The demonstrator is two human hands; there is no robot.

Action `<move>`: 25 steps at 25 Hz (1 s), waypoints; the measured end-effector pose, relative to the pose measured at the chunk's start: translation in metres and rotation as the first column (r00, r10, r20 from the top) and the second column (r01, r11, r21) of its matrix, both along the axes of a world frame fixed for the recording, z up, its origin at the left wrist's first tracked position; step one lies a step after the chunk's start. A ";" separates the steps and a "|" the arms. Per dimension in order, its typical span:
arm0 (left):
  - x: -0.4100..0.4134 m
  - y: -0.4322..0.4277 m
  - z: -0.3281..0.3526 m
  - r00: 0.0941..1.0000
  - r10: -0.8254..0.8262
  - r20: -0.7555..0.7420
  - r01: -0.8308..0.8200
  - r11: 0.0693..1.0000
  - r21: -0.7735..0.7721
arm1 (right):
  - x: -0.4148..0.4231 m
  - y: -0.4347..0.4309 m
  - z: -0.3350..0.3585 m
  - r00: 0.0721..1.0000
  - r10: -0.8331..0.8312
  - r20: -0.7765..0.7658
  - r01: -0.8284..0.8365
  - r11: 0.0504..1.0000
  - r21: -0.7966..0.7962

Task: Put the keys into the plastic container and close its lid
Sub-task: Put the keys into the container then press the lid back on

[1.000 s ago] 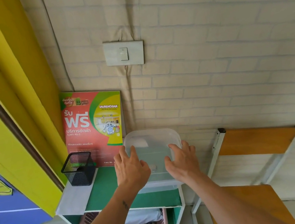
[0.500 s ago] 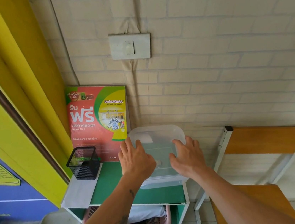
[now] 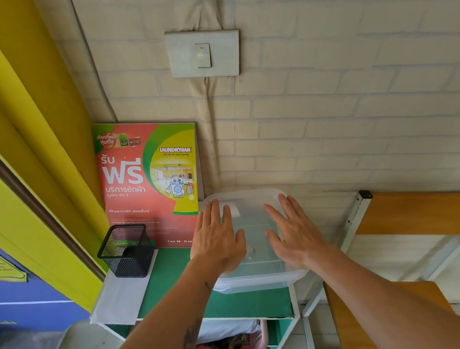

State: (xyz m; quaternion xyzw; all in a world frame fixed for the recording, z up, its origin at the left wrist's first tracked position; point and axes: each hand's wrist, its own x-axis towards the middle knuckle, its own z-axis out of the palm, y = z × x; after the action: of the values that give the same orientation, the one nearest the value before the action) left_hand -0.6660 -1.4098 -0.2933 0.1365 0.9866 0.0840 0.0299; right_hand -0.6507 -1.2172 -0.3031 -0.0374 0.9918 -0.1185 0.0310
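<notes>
— Where do we stand with the plastic container?

— It sits on the green shelf top, right of the mesh pen cup and just in front of the brick wall. Our left hand and right hand both lie flat on its lid, fingers spread and pointing toward the wall, gripping nothing.

— Which way does it run?

— Its long axis appears to run away from us, toward the wall; the near edge overhangs the shelf front a little. The hands split it evenly, left half and right half, so neither is nearer.

— And the keys?

— We cannot make them out. The lid is cloudy; there is a small dark smudge between our thumbs, but we cannot tell what it is.

— Is the lid shut?

— It lies level over the tub. We judge we are pressing it down; whether the rim has seated all round, we cannot tell.
</notes>
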 end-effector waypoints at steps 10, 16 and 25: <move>-0.001 -0.003 0.000 0.999 -0.039 0.007 0.040 0.995 -0.096 | 0.002 -0.006 0.000 0.998 -0.035 0.044 0.033 0.999 0.038; -0.003 -0.012 0.001 0.995 -0.095 0.011 0.096 0.991 -0.089 | 0.014 -0.015 0.002 0.993 -0.086 0.082 0.092 0.993 -0.071; -0.003 -0.011 0.004 0.997 -0.083 -0.013 0.082 0.996 -0.017 | 0.012 -0.016 0.017 0.987 -0.082 0.137 0.094 0.992 -0.088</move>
State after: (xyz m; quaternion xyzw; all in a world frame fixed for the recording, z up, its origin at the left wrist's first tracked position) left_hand -0.6694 -1.4206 -0.2895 0.1774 0.9810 0.0736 0.0276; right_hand -0.6386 -1.2333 -0.2859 0.0131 0.9815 -0.1684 0.0902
